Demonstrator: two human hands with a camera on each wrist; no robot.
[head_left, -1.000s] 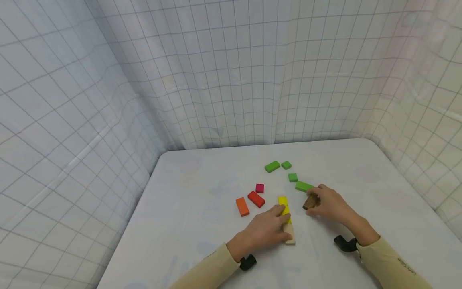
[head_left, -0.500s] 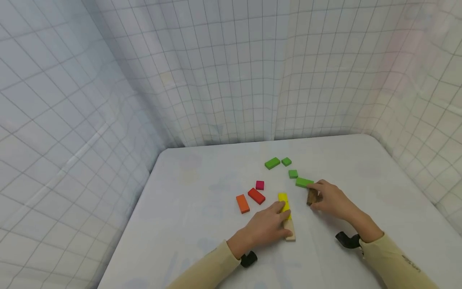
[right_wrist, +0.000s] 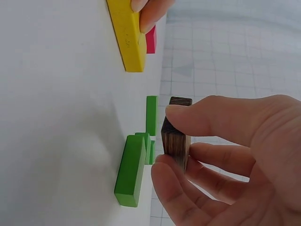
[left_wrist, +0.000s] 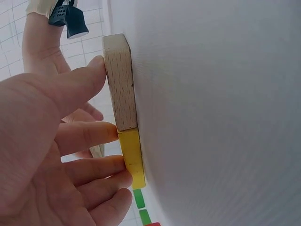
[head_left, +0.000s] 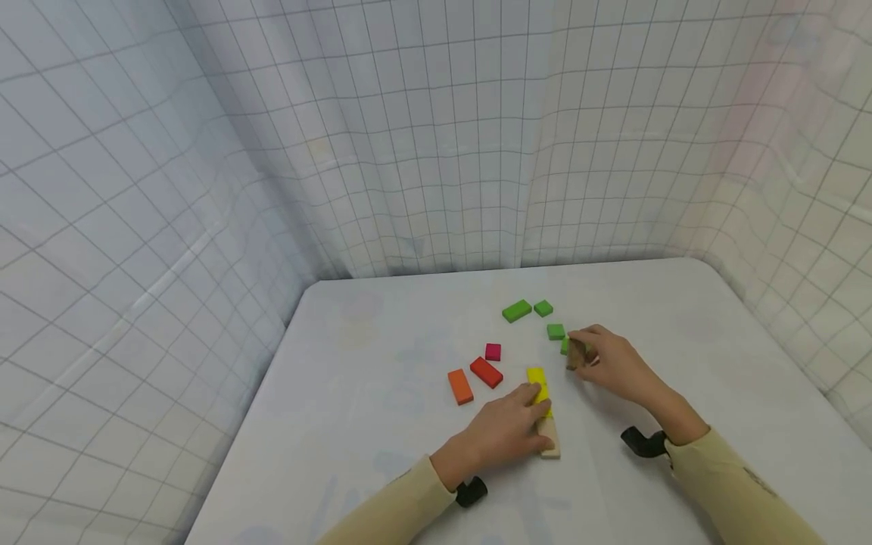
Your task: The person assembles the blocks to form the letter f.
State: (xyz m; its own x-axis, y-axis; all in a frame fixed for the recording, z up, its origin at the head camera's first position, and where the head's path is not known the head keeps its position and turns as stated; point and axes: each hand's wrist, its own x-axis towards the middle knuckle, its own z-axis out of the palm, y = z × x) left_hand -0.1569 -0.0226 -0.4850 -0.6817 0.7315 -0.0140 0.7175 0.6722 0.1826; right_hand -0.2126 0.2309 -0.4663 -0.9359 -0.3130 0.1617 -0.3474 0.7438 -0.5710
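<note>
My right hand (head_left: pixel 616 367) pinches a small dark brown wooden block (right_wrist: pixel 177 139) between thumb and fingers. In the right wrist view the block stays apart from the white tabletop, close to a long green block (right_wrist: pixel 129 172) there. In the head view the brown block covers part of that green block. My left hand (head_left: pixel 500 431) rests with spread fingers on a row of blocks. Its thumb touches a pale wooden block (left_wrist: pixel 120 87), and its fingertips touch the yellow part (left_wrist: pixel 131 157) of the row, end to end with the pale one.
To the left lie an orange block (head_left: pixel 460 387), a red block (head_left: pixel 487 372) and a small crimson block (head_left: pixel 493 352). Farther back are a green block (head_left: pixel 517 310) and two small green squares, one at the back (head_left: pixel 543 308), one nearer (head_left: pixel 555 331). Gridded white curtains (head_left: pixel 422 151) surround the table.
My right hand has lifted the brown block and carried it up and to the left, over the long green block. My left hand stays in place on the row.
</note>
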